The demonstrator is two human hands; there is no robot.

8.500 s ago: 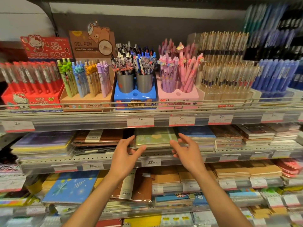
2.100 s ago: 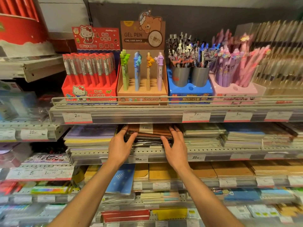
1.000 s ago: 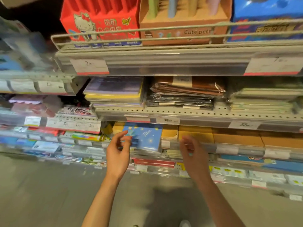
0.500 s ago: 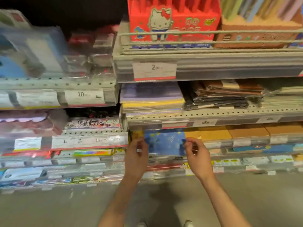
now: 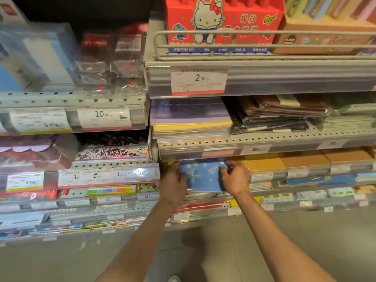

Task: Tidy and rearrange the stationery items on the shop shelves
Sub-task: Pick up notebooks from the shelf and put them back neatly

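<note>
I have the blue notebook (image 5: 203, 177) just under the shelf lip (image 5: 264, 148), left hand (image 5: 174, 185) and right hand (image 5: 236, 178) gripping its sides. Risk: cover snagging that lip, buckling.

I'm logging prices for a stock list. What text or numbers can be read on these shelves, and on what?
"2.00": price tag below the red pen box.
"10.00": price tag on the left shelf.
"9.45": neighbouring tag, partly blurred.
"Joytop": blue strip on the red pen box, roughly.
"15", "12": lower tags.
Other tags: too blurred to read.
</note>
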